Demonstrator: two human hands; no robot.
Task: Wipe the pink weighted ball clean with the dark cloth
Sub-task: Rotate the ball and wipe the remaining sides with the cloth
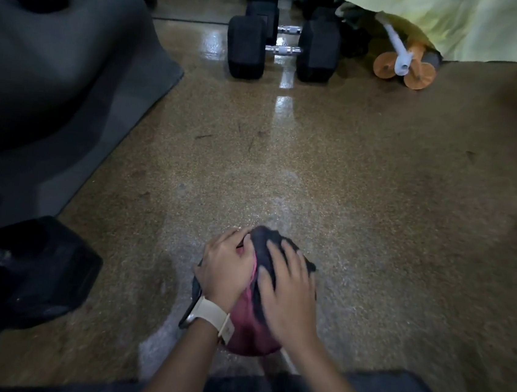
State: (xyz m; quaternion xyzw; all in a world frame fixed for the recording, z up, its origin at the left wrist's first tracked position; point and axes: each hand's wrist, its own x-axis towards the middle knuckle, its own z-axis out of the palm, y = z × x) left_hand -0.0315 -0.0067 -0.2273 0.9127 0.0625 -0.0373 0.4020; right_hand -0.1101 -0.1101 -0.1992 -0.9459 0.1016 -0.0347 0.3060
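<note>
Ball position: ball point(249, 329) rests on the floor point(349, 173), at the near edge of the view, centre, just ahead of the person's knees.
Cloth: cloth point(265, 244) is draped over the far and right side of the ball; the near pink face is bare.
Left hands state: left hand point(227, 269) is cupped on the ball's left side, fingers curved over it, steadying it.
Right hands state: right hand point(288, 291) lies flat on the cloth, fingers spread, pressing it to the ball (blurred, likely mid-stroke).
Risk, roll: the floor looks glossy; a hard stroke could roll the ball out from under the left hand.
Risk, slip: the cloth is only pressed, not gripped, so it could slide off.
Risk, coverage: the underside may go unwiped unless the ball is turned.
Containers: none identifiable in view.
</note>
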